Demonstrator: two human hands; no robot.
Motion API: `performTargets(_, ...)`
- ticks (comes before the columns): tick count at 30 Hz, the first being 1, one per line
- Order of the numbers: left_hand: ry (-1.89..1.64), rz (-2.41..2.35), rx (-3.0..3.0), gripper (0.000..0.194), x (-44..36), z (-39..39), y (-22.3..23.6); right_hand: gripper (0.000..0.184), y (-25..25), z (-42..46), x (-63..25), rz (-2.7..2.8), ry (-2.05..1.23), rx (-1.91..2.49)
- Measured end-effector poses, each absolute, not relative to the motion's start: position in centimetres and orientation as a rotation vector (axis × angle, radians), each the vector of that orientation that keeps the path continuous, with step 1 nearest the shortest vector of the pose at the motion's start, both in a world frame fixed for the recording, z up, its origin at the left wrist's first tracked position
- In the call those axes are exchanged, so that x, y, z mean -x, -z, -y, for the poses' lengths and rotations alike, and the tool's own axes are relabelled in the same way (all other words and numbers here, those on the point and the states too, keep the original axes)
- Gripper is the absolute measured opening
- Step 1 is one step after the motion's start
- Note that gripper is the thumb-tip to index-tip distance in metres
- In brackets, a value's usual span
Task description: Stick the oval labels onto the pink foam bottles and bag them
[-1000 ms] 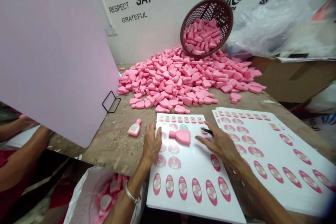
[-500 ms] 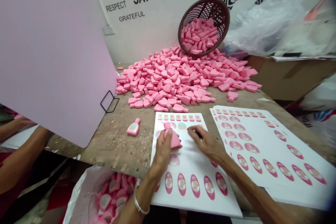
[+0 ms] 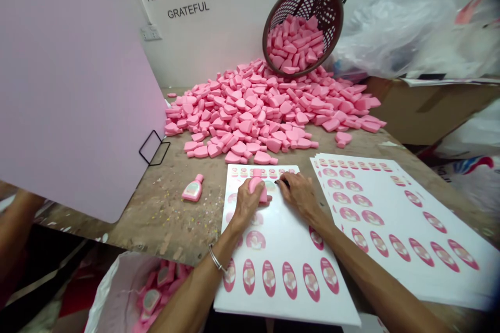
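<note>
My left hand (image 3: 247, 200) grips a plain pink toy bottle (image 3: 257, 183), neck pointing away from me, over the upper part of a white sticker sheet (image 3: 287, 234). Pinched fingers of my right hand (image 3: 300, 195) touch the sheet beside a pale green label (image 3: 269, 186). Something small and dark shows at those fingertips, too small to name. Oval and half-round pink stickers line the sheet's lower and left parts. To the left, a labelled pink bottle (image 3: 192, 189) lies on the wooden table.
A large heap of pink bottles (image 3: 238, 114) covers the back, below a tipped brown basket (image 3: 334, 26). More sticker sheets (image 3: 390, 218) lie right. A white bag (image 3: 117, 286) of labelled bottles hangs low left. A pink board (image 3: 78, 88) stands left, with another person's arm (image 3: 15, 218) beyond.
My left hand has brought the pink bottle upright and nearer the pale green label. My right fingers have shifted slightly left towards that label. The camera view has tilted down a little.
</note>
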State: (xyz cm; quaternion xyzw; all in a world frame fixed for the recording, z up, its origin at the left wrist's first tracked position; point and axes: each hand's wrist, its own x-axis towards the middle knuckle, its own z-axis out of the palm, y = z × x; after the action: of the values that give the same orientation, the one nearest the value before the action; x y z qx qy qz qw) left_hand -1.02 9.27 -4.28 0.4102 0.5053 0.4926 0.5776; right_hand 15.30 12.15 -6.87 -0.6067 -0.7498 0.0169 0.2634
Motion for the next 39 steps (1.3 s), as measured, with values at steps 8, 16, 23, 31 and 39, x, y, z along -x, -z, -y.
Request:
performTargets(8, -1.139, -1.166, -0.988, 0.042, 1.2, -9.4, 4.5, 0.010, 6.8, -12.8, -15.5, 2.023, -0.093, 1.600)
performTargets(16, -1.137, -1.170, -0.995, 0.041, 1.2, -9.2, 4.3, 0.017, 6.6, -12.3, -15.3, 2.021, -0.027, 1.532)
performTargets(23, -1.143, -1.159, -0.977, 0.042, 1.3, -9.2, 4.3, 0.021, 7.0, -12.3, -15.5, 1.936, -0.046, 1.579)
performTargets(31, -1.180, -1.149, -0.925, 0.045, 1.3, -9.2, 4.3, 0.033, 6.4, -12.8, -15.6, 1.809, -0.429, 1.499)
performTargets(39, -1.228, -1.038, -0.825, 0.058, 1.7, -7.9, 2.9, 0.041, 1.9, -10.0, -16.0, 1.626, -0.699, 1.417)
